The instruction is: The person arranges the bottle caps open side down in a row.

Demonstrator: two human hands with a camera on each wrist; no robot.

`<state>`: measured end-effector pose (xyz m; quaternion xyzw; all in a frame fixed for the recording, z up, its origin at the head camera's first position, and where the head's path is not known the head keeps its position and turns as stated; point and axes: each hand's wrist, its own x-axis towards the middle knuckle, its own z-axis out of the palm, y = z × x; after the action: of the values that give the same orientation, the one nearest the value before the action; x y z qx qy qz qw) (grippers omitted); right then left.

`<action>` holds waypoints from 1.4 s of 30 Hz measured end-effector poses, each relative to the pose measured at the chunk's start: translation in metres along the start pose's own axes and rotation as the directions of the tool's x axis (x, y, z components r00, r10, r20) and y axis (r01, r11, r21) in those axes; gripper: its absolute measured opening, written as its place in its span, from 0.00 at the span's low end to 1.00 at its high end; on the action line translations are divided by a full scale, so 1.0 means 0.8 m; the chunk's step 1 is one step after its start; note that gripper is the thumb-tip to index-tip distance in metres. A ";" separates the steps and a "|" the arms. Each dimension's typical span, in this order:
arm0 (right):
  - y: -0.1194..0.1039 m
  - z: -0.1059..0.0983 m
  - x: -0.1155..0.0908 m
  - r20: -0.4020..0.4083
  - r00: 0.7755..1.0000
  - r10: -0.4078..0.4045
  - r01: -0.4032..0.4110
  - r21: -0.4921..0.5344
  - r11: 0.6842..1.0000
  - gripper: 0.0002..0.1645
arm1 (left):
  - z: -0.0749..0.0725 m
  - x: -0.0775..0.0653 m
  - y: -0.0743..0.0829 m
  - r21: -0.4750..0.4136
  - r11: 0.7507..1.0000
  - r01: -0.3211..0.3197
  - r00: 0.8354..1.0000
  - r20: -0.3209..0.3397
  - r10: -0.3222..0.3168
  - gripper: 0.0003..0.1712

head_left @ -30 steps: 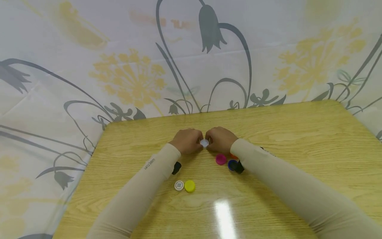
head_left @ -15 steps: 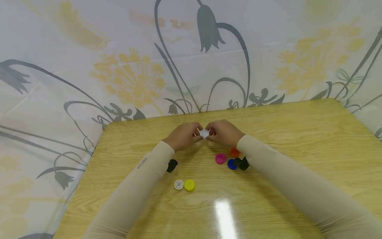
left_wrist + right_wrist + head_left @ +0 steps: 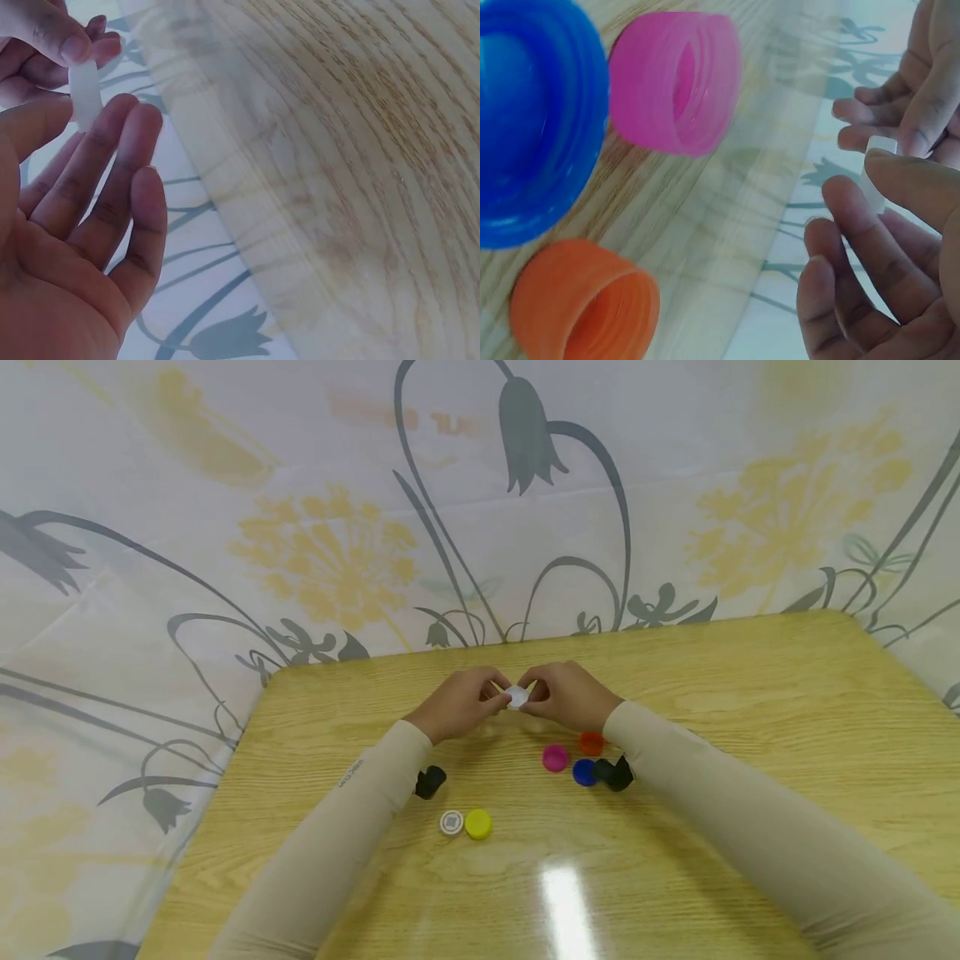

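A small white bottle cap [image 3: 517,697] is held up between the two hands over the far part of the table. My left hand [image 3: 457,702] pinches it from the left with thumb and index finger. From the other side my right hand [image 3: 572,695] pinches its edge. The left wrist view shows the white cap [image 3: 85,94] nearly edge-on, the other fingers of the left hand [image 3: 90,225] spread loosely below. Thumb and index of the right hand [image 3: 900,262] meet on the white cap [image 3: 880,187] in the right wrist view.
Pink [image 3: 555,757], orange [image 3: 591,742] and blue caps [image 3: 584,772] lie near the right wrist, the blue one partly behind the black wrist camera [image 3: 617,773]. Closer to the body, a printed white cap [image 3: 452,822] and a yellow cap [image 3: 477,824] sit side by side on the wooden table [image 3: 750,718].
Both hands have moved up and away from the body with the white cap, mostly in the first half second. Their fingers now look less bunched, and the orange cap shows more fully.
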<state>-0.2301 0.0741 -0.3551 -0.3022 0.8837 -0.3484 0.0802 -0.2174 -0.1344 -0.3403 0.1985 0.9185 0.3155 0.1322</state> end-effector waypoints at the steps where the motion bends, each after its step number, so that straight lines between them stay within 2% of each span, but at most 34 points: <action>1: 0.000 0.000 0.000 0.003 1.000 0.010 -0.010 0.023 1.000 0.15 | 0.000 0.000 -0.001 -0.017 1.000 0.000 1.000 -0.003 0.000 0.14; 5: -0.002 0.000 -0.002 0.012 0.998 0.054 -0.055 0.105 0.993 0.17 | -0.002 -0.002 -0.003 -0.075 0.997 -0.003 1.000 -0.030 0.000 0.14; 9: -0.006 0.000 -0.003 0.029 0.994 0.103 -0.106 0.154 0.982 0.19 | -0.002 -0.003 -0.003 -0.088 0.996 -0.012 0.998 -0.060 0.007 0.14; 16: -0.007 -0.004 -0.002 0.066 0.983 0.168 -0.180 0.250 0.952 0.22 | -0.002 -0.006 0.000 -0.063 0.998 -0.024 0.995 -0.099 0.017 0.17; 21: -0.010 -0.007 -0.004 0.088 0.974 0.208 -0.225 0.310 0.924 0.21 | -0.002 -0.008 0.001 -0.032 0.998 -0.055 0.991 -0.122 0.051 0.12; 27: -0.007 -0.006 -0.005 0.079 0.979 0.189 -0.205 0.318 0.926 0.19 | -0.002 -0.011 0.002 -0.002 0.996 -0.084 0.987 -0.138 0.083 0.09; 33: -0.007 -0.004 -0.009 0.064 0.982 0.179 -0.190 0.334 0.923 0.20 | -0.002 -0.018 0.001 0.010 0.995 -0.099 0.986 -0.137 0.099 0.10; 39: -0.013 -0.003 -0.021 0.002 0.984 0.178 -0.169 0.331 0.928 0.21 | -0.001 -0.030 0.004 -0.039 0.991 -0.129 0.979 -0.164 0.121 0.10; 42: -0.015 0.000 -0.029 -0.026 0.986 0.164 -0.147 0.324 0.935 0.21 | 0.001 -0.038 0.007 -0.076 0.990 -0.123 0.977 -0.183 0.107 0.10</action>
<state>-0.2058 0.0812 -0.3486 -0.2053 0.8381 -0.4877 0.1324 -0.1887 -0.1431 -0.3337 0.2163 0.8991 0.3786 0.0391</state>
